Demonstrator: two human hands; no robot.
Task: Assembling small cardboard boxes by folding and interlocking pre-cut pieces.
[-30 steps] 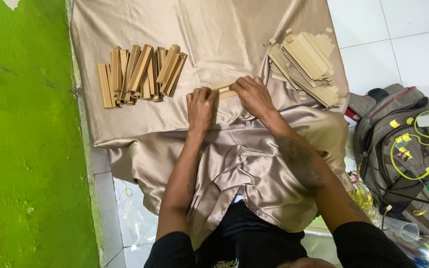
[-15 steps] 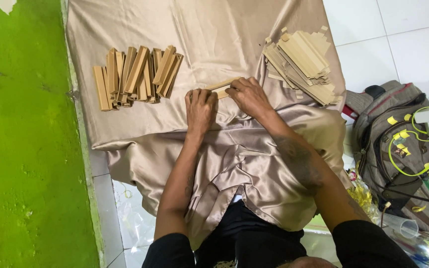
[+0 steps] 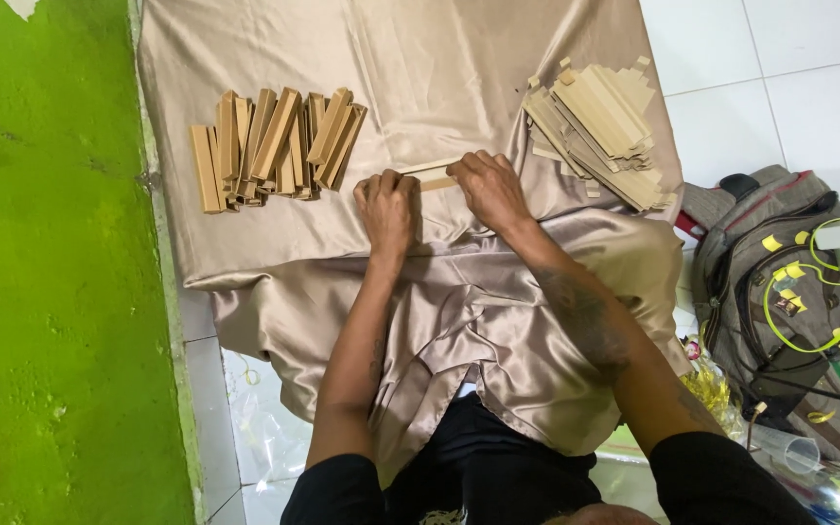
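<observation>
Flat tan cardboard strip (image 3: pixel 435 176) lies on beige satin cloth (image 3: pixel 420 87), bridging both hands. Left hand (image 3: pixel 388 206) pinches its left end; right hand (image 3: pixel 491 190) grips right end. Folded-box pile (image 3: pixel 274 146) left, flat-strip stack (image 3: pixel 600 126) right.

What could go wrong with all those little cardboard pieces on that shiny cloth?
The cloth looks slick and rumpled, so the strip pinched between the left hand and right hand might slide as it is pressed. The flat stack sits at the cloth's right edge and could slip onto the tiles. The folded pile lies loosely and could scatter if the cloth gets tugged.
</observation>
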